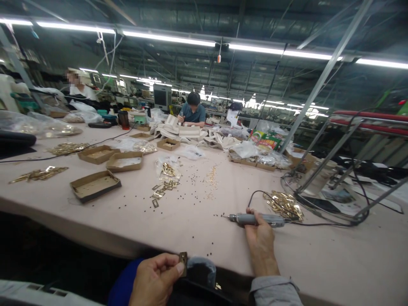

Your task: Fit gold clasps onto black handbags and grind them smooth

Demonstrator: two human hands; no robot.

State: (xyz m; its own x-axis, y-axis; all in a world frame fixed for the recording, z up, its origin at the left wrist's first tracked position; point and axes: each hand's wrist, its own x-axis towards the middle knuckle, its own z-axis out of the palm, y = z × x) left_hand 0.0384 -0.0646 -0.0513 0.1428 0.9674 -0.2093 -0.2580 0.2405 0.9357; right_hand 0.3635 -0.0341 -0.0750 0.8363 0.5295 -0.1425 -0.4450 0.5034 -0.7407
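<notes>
My left hand [157, 278] is closed at the table's front edge, pinching a small dark brass-coloured metal plate [182, 263] upright between thumb and fingers. Farther right, my right hand [259, 238] wraps around a grey electric screwdriver [255, 219] lying level just above or on the table; I cannot tell which. Its bit points left, close to a few tiny dark screws [217, 215]. Other small dark screws [191, 182] lie scattered over the middle. Beside them are a loose pile of metal plates [161, 191] and a spread of small gold pieces [211, 182].
Cardboard trays [95, 187] stand on the left. A heap of gold metal parts [283, 204] lies right of the screwdriver, near its cable and a metal-legged rack [331, 157]. Plastic bags [251, 151] and pale fabric pieces [191, 132] fill the back, where a person [193, 111] sits.
</notes>
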